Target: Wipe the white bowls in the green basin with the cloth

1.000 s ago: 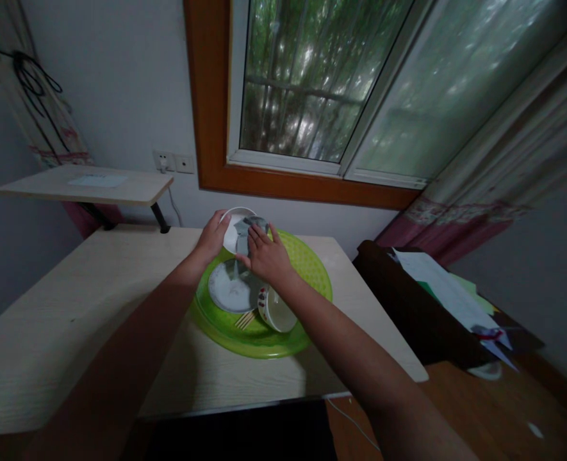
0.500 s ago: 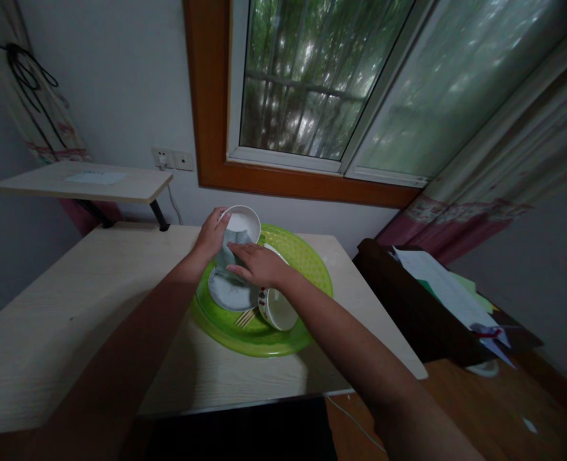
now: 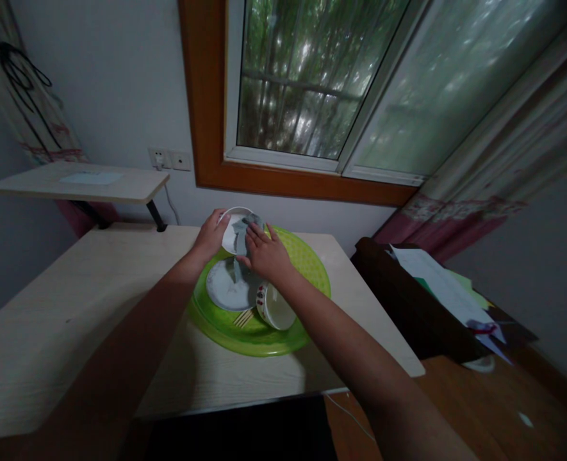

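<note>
My left hand [image 3: 209,235] grips the left rim of a white bowl [image 3: 229,239], which is tilted with its inside facing me. Against the bowl's right side, my right hand [image 3: 268,255] presses a grey-green cloth [image 3: 243,242], its fingers stretched over it. Part of the cloth hangs down over a white plate [image 3: 225,293] lying below. Close under my right wrist, a patterned bowl [image 3: 280,312] rests tipped on its side. Several thin light sticks [image 3: 243,318], perhaps chopsticks, lie beside it. All of these are on or over a round green tray [image 3: 314,275].
The tray stands on a pale wooden table [image 3: 120,282] by the wall. A small raised shelf [image 3: 134,186] with a paper sheet [image 3: 91,178] is on the left. At right, papers [image 3: 437,278] lie on a dark brown piece of furniture [image 3: 384,282]. A window [image 3: 307,83] is ahead.
My right hand has moved up and right with the cloth, from the bowl's lower front to its right side. The bowl, still in my left hand, has turned slightly.
</note>
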A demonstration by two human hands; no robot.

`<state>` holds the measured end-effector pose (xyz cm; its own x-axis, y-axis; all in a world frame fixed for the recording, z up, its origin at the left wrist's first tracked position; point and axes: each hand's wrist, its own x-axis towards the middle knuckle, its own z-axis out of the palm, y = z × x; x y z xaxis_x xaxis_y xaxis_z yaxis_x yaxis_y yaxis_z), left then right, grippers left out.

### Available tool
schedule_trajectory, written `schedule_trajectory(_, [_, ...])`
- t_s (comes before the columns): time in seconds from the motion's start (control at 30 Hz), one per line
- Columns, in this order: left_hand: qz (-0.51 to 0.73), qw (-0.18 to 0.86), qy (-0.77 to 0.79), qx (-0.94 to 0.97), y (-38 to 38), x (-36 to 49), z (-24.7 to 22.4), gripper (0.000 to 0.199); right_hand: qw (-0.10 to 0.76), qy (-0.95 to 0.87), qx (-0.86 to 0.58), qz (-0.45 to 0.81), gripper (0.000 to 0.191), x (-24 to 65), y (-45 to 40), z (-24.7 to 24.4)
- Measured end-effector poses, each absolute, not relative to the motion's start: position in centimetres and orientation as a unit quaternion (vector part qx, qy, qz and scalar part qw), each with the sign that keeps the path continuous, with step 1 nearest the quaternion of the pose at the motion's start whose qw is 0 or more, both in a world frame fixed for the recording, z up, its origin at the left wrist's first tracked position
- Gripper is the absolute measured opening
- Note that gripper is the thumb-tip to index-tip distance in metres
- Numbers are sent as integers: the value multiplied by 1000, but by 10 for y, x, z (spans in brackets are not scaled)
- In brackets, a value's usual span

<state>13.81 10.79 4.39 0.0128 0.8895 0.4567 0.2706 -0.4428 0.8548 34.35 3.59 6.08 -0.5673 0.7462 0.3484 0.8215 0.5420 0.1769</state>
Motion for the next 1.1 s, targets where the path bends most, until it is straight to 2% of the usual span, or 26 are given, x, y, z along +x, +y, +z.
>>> schedule_trajectory(0.2, [543,288,456,644,109,138,42,48,75,-900,-402,-151,31,338,39,61])
schedule_trajectory(0.27, [548,293,455,638,110,138,40,51,66,-915,-377,-128,39,337,38,61])
schedule_trajectory(0.37, [560,295,448,631,111,138,39,54,79,-928,-353,-87,66,336,34,61])
schedule_trajectory(0.43, [563,294,447,631,110,137,39,53,93,-931,-347,-66,69,335,31,62])
schedule_trajectory(0.73, [564,298,457,620,112,138,39,45,104,-913,-387,-69,54,334,32,64])
schedule_trajectory(0.87, [562,302,457,620,113,138,40,43,93,-899,-411,-116,35,337,36,64])
schedule_trajectory(0.97, [572,324,446,607,114,140,40,43,95,-888,-429,-138,39,340,38,67])
schedule_trajectory(1.1, [574,403,424,573,114,143,41,49,121,-888,-417,-150,37,345,42,70])
